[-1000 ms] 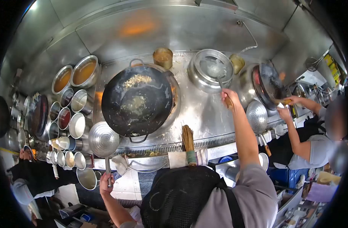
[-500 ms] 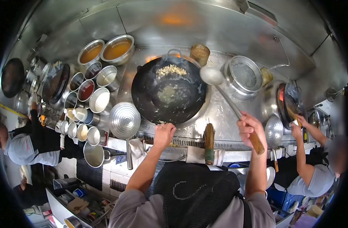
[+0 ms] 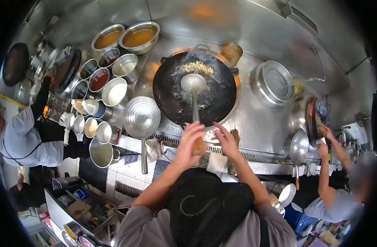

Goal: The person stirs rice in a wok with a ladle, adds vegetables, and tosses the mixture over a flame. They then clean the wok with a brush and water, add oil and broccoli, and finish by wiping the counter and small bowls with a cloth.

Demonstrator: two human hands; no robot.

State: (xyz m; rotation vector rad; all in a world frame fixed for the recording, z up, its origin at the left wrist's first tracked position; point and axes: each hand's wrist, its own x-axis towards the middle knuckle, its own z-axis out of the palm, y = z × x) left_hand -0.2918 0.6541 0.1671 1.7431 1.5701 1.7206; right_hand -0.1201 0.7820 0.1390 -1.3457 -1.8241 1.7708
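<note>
A black wok (image 3: 168, 99) sits over the burner, with small pale bits of food (image 3: 196, 68) in its far part and steam rising. The bowl of a metal ladle (image 3: 193, 83) is over the middle of the wok. Its shaft runs back toward me to a wooden grip. My left hand (image 3: 189, 144) is closed around that grip. Just to its right, my right hand (image 3: 227, 142) is open and holds nothing, fingers apart near the wok's front rim. A bundled brush (image 3: 234, 138) is partly hidden behind my right wrist.
Left of the wok stand several metal pots of sauces (image 3: 100, 79) and a perforated strainer (image 3: 142, 116). Bowls of amber liquid (image 3: 140, 37) are behind them. On the right is a round metal pot (image 3: 275, 84). A co-worker's hands (image 3: 325, 140) are at another wok.
The ladle has gone from my right hand to my left, its bowl moving from right of the wok to over it. My left hand has left the wok's rim; my right hand has moved left.
</note>
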